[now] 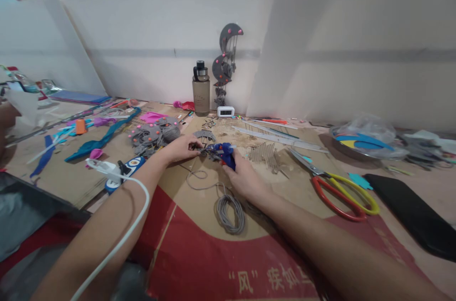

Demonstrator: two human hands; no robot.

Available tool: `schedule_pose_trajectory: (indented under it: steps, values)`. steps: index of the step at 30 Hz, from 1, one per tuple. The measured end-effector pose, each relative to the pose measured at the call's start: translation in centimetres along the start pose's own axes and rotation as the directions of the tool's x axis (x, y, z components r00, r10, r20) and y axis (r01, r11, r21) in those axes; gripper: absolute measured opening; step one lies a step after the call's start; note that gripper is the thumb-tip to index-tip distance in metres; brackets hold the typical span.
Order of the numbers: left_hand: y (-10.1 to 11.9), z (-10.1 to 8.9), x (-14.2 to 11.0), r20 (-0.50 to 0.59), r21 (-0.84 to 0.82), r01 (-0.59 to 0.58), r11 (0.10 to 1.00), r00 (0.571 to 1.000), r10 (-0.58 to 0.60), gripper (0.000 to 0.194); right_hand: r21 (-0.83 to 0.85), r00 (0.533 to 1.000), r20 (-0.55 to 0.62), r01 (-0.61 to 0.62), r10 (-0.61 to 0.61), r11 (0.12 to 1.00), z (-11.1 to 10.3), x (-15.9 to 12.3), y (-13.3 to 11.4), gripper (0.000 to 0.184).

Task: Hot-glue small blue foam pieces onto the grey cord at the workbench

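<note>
My right hand (244,175) is wrapped around a blue hot glue gun (224,150), whose nozzle points left towards my left hand. The fingers of my left hand (185,148) are pinched together at a small dark grey bit beside the nozzle; what exactly they hold is too small to make out. Just behind the fingertips lies a grey crescent piece (205,135) with strings. A thin grey cord runs from near my left hand to a coiled bundle of cord (241,219) on the cardboard (199,218).
Scissors (320,175) and a black phone (409,213) lie right. A bottle (201,94), a small digital clock (225,111) and a hanging crescent ornament (230,32) are at the back. Grey yarn pieces (155,132) lie left. A white cable (142,196) crosses my left forearm.
</note>
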State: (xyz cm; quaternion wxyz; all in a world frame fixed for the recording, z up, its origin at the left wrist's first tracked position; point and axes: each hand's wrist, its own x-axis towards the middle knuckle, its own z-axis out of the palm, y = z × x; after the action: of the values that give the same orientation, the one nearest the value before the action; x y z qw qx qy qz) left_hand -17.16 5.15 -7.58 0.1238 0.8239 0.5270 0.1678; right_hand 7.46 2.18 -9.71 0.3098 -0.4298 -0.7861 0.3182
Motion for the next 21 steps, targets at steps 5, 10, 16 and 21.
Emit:
schedule_pose_trajectory:
  steps: [5, 10, 16, 21]
  values:
    - [0.7, -0.09, -0.17, -0.027, -0.019, 0.126, 0.992, 0.992, -0.126, 0.019, 0.042, 1.0, -0.022, 0.015, -0.014, 0.999, 0.07, 0.04, 0.48, 0.038]
    - [0.5, -0.04, -0.05, -0.013, -0.046, 0.063, 0.997, 0.998, -0.064, 0.011, 0.035, 1.0, -0.003, 0.012, -0.012, 0.999, -0.12, -0.03, 0.06, 0.038]
    - [0.37, 0.05, 0.07, -0.02, -0.051, 0.036, 0.998, 0.999, -0.037, 0.011, -0.001, 1.0, 0.004, -0.007, 0.007, 1.0, 0.04, 0.01, -0.08, 0.038]
    - [0.42, 0.11, 0.09, -0.022, -0.049, 0.05, 0.998, 0.998, -0.051, 0.01, -0.01, 1.0, 0.016, -0.004, 0.004, 1.0, -0.04, -0.04, -0.16, 0.038]
